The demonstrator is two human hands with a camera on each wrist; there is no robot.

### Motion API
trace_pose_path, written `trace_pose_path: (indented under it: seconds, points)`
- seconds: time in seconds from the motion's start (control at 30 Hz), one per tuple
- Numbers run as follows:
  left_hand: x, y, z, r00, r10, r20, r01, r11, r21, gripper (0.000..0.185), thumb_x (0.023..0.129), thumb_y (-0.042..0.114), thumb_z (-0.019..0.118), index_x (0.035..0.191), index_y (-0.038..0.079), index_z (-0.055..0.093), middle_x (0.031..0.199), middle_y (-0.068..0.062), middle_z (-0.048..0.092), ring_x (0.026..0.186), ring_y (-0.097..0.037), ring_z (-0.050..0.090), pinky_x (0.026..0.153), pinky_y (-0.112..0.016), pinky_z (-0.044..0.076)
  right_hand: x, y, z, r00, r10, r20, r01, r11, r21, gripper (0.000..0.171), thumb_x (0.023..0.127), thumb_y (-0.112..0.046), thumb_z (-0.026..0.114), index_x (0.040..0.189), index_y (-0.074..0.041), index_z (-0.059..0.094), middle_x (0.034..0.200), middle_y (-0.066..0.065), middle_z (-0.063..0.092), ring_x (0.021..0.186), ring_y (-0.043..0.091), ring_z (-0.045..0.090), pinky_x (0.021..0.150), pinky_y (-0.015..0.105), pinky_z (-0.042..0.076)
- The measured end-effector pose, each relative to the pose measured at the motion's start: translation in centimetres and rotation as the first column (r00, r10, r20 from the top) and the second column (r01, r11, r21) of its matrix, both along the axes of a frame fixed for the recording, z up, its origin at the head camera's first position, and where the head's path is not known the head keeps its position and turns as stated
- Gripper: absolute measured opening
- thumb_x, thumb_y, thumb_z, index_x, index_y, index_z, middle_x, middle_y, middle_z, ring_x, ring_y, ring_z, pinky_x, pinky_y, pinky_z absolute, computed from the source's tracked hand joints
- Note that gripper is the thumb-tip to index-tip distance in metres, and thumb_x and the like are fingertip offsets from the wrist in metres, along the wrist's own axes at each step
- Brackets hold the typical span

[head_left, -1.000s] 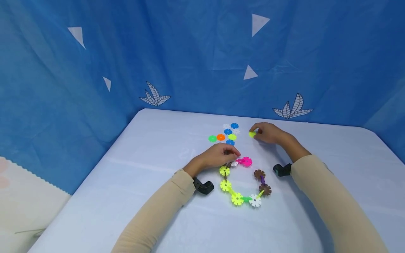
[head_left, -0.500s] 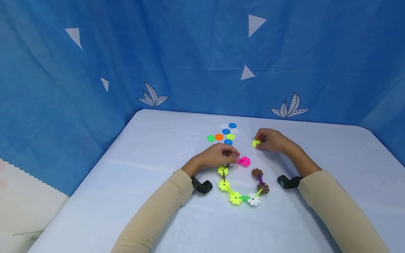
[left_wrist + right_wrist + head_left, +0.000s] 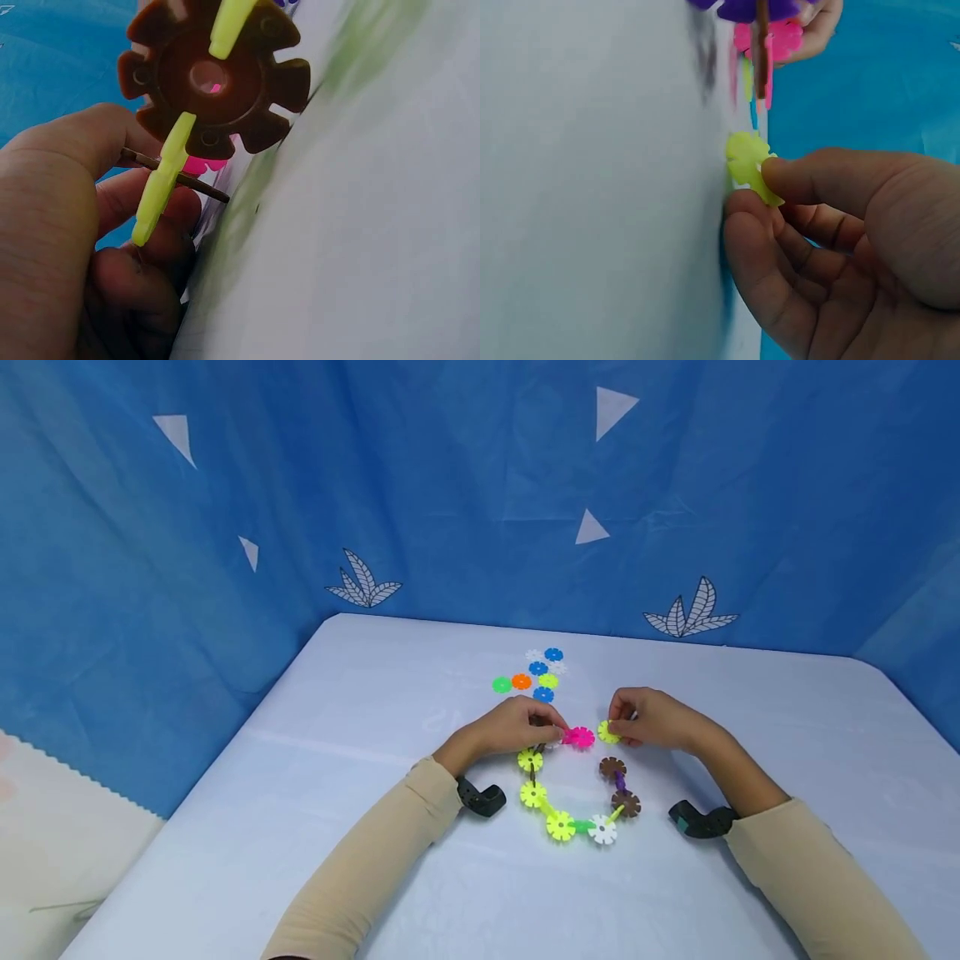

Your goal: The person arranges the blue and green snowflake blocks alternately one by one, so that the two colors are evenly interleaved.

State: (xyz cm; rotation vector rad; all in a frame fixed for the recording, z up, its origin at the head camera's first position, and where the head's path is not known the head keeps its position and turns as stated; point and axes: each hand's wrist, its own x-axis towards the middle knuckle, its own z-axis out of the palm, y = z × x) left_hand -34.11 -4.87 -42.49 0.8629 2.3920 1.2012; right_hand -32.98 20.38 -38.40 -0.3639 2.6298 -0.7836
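Observation:
A curved chain of notched plastic snowflake discs (image 3: 532, 794) lies on the table, its pieces yellow, green, white, brown, purple and pink. My left hand (image 3: 506, 728) pinches the chain at its far end, beside the pink disc (image 3: 581, 738). To the right, my right hand (image 3: 660, 720) pinches a loose yellow disc (image 3: 607, 732) between thumb and fingers, a small gap away from the pink disc. The right wrist view shows this yellow disc (image 3: 750, 165) standing on edge in the fingertips. Close to the left wrist camera are a brown disc (image 3: 172, 97) and yellow ones.
Behind the left hand lie several loose discs, among them green (image 3: 502, 685), orange (image 3: 521, 682), blue (image 3: 553, 654) and yellow (image 3: 548, 681). The white-covered table (image 3: 360, 693) ends at a blue curtain (image 3: 465, 485) at the back.
My right hand has come nearer with the yellow disc, from beside the loose pieces to next to the pink disc. The left hand has stayed at the chain.

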Motion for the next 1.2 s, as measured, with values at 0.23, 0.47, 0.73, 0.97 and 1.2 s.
trace_pose_path:
  seconds: [0.23, 0.47, 0.73, 0.97, 1.2]
  points:
    - [0.2, 0.1, 0.1, 0.999, 0.011, -0.033, -0.012, 1.0, -0.014, 0.014, 0.087, 0.031, 0.058, 0.098, 0.034, 0.066, 0.098, 0.016, 0.062, 0.087, -0.01, 0.054, 0.074, -0.025, 0.048, 1.2, -0.7, 0.6, 0.997, 0.055, 0.048, -0.054, 0.998, -0.022, 0.02, 0.081, -0.02, 0.068, 0.09, -0.009, 0.054, 0.085, 0.006, 0.06, 0.071, 0.018, 0.061, 0.067, 0.029, 0.053]
    - [0.1, -0.2, -0.1, 0.999, 0.018, -0.044, -0.018, 1.0, 0.003, 0.016, 0.087, 0.03, 0.057, 0.1, 0.033, 0.067, 0.092, 0.013, 0.063, 0.078, -0.012, 0.055, 0.069, -0.026, 0.048, 1.9, -2.0, 0.8, 0.997, 0.074, 0.0, -0.074, 0.997, 0.017, 0.017, 0.079, -0.018, 0.068, 0.086, -0.011, 0.053, 0.083, 0.004, 0.061, 0.07, 0.017, 0.058, 0.063, 0.027, 0.05]
    - [0.1, -0.2, -0.2, 0.999, 0.005, -0.033, -0.006, 1.0, -0.014, 0.021, 0.087, 0.032, 0.057, 0.107, 0.033, 0.066, 0.084, 0.01, 0.063, 0.072, -0.011, 0.053, 0.063, -0.024, 0.045, 2.3, -3.1, 0.5, 0.996, 0.051, -0.071, -0.047, 0.998, 0.051, 0.017, 0.079, -0.019, 0.069, 0.08, -0.012, 0.053, 0.074, 0.003, 0.059, 0.066, 0.017, 0.054, 0.057, 0.027, 0.048]
    - [0.3, -0.2, -0.1, 1.0, -0.015, -0.001, 0.015, 0.999, -0.045, 0.026, 0.087, 0.033, 0.06, 0.112, 0.033, 0.064, 0.077, 0.006, 0.061, 0.064, -0.012, 0.05, 0.058, -0.022, 0.041, 2.6, -3.3, 0.3, 0.993, 0.045, -0.106, -0.039, 0.997, 0.061, 0.017, 0.08, -0.02, 0.069, 0.079, -0.012, 0.054, 0.07, 0.002, 0.058, 0.065, 0.017, 0.053, 0.058, 0.026, 0.047]
    - [0.4, -0.2, 0.1, 0.999, -0.018, 0.028, 0.017, 1.0, 0.008, 0.029, 0.083, 0.03, 0.066, 0.112, 0.029, 0.065, 0.099, 0.013, 0.065, 0.07, -0.012, 0.05, 0.06, -0.023, 0.043, 3.0, -3.8, 0.3, 0.989, 0.046, -0.142, -0.04, 0.998, 0.043, 0.016, 0.079, -0.018, 0.07, 0.077, -0.012, 0.055, 0.067, 0.001, 0.059, 0.063, 0.016, 0.055, 0.054, 0.025, 0.046]
